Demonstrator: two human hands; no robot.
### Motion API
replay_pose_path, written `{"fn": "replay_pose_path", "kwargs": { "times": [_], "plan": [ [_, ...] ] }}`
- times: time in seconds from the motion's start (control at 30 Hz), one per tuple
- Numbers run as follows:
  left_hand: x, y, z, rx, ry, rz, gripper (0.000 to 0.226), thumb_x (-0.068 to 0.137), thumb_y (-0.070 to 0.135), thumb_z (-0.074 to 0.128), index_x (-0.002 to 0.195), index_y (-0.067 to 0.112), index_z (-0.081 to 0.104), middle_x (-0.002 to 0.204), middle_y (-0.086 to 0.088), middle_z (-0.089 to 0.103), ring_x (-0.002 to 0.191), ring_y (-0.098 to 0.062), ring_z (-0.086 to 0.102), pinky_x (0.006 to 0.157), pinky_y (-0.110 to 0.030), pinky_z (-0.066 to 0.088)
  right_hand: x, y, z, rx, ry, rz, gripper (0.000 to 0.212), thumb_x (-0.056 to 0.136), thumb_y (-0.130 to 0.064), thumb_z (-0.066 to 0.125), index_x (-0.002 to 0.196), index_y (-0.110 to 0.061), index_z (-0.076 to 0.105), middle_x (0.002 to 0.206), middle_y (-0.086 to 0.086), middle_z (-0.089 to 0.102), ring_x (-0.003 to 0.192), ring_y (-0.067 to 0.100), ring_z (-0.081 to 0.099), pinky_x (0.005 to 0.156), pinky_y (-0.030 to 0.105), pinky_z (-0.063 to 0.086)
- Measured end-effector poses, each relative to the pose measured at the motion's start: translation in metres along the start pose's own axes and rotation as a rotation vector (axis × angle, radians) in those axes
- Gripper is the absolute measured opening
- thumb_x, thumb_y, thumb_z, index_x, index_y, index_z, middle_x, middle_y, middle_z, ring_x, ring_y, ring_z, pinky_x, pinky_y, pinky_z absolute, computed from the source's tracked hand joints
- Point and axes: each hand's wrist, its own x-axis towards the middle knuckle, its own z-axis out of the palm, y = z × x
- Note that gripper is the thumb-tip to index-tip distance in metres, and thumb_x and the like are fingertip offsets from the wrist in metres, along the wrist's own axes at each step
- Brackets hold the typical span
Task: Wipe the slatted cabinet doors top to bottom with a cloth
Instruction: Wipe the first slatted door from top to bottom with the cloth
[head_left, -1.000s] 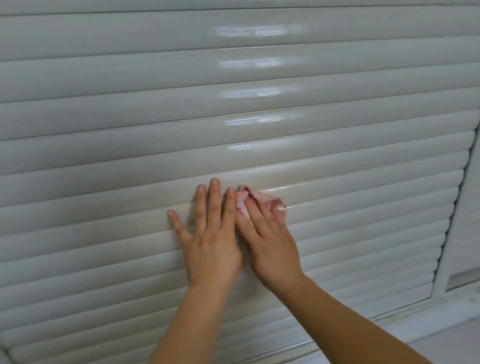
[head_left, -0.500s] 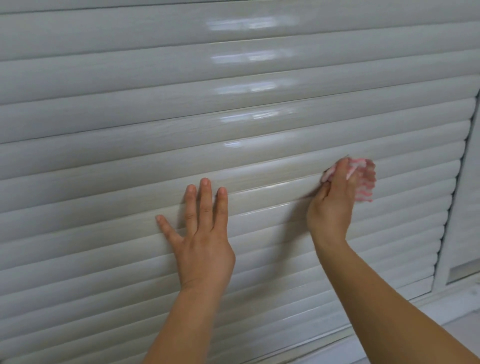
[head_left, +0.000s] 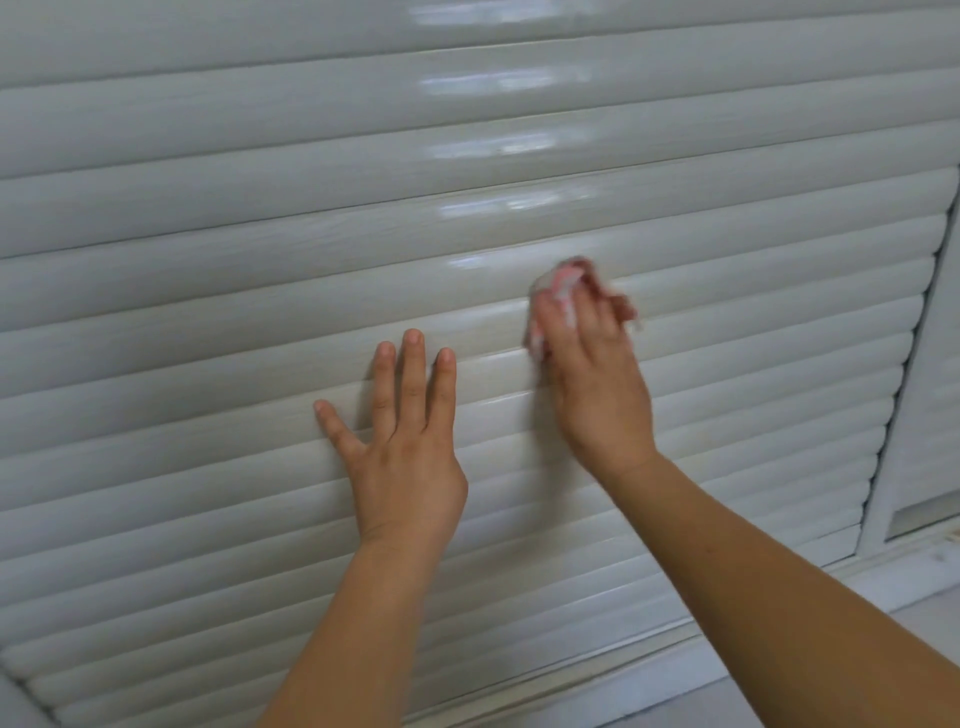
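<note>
The glossy white slatted cabinet door (head_left: 260, 249), slats horizontal, bears the flat-spread left hand (head_left: 405, 457); the right hand (head_left: 592, 374), pressing the crumpled pink-white cloth (head_left: 561, 291), has swung back leftward.

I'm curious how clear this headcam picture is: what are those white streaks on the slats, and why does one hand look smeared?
In the head view, the streaks are glare on the glossy slats; the right hand and its pink cloth are motion-blurred, while the left hand is sharp; the wide lens bows the slats slightly.
</note>
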Motion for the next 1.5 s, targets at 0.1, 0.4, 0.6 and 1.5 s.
{"fn": "replay_pose_path", "kwargs": {
  "times": [0.1, 0.4, 0.6, 1.5],
  "plan": [
    [-0.002, -0.001, -0.004, -0.014, -0.060, -0.012, 0.092, 0.077, 0.002, 0.043, 0.147, 0.028, -0.012, 0.151, 0.004, -0.027, 0.139, -0.019, -0.025, 0.105, -0.071, 0.003, 0.005, 0.023, -0.011, 0.028, 0.119, 0.196, 0.050, 0.094, -0.009, 0.032, 0.143, -0.006, 0.039, 0.148, 0.028, 0.028, 0.139, 0.038, 0.026, 0.109, 0.051, 0.029],
    [-0.002, -0.002, 0.000, -0.045, 0.006, -0.008, 0.090, 0.076, 0.000, 0.046, 0.150, 0.026, 0.004, 0.157, 0.002, -0.013, 0.141, -0.018, -0.018, 0.103, -0.072, 0.005, 0.004, -0.017, 0.006, 0.198, 0.286, 0.725, 0.053, 0.097, -0.016, 0.032, 0.149, -0.008, 0.022, 0.152, 0.025, 0.020, 0.142, 0.036, 0.017, 0.113, 0.037, 0.017],
    [0.002, -0.004, 0.007, -0.114, 0.134, 0.018, 0.056, 0.085, 0.015, 0.042, 0.141, 0.021, 0.040, 0.154, -0.003, 0.023, 0.140, -0.019, 0.016, 0.095, -0.077, 0.015, -0.067, -0.093, 0.044, 0.218, -0.043, 0.158, 0.060, 0.095, -0.013, 0.046, 0.150, -0.016, 0.022, 0.154, 0.019, 0.022, 0.144, 0.028, 0.013, 0.116, 0.050, 0.016],
    [-0.001, -0.005, 0.020, -0.014, 0.128, 0.008, 0.081, 0.067, 0.005, 0.019, 0.145, 0.021, 0.023, 0.156, -0.002, 0.010, 0.143, -0.021, 0.008, 0.097, -0.075, 0.006, -0.061, -0.033, 0.010, -0.207, 0.081, 0.008, 0.043, 0.082, -0.001, 0.047, 0.123, -0.009, 0.055, 0.114, 0.013, 0.060, 0.099, 0.036, 0.055, 0.081, 0.042, 0.043]
  ]
}}
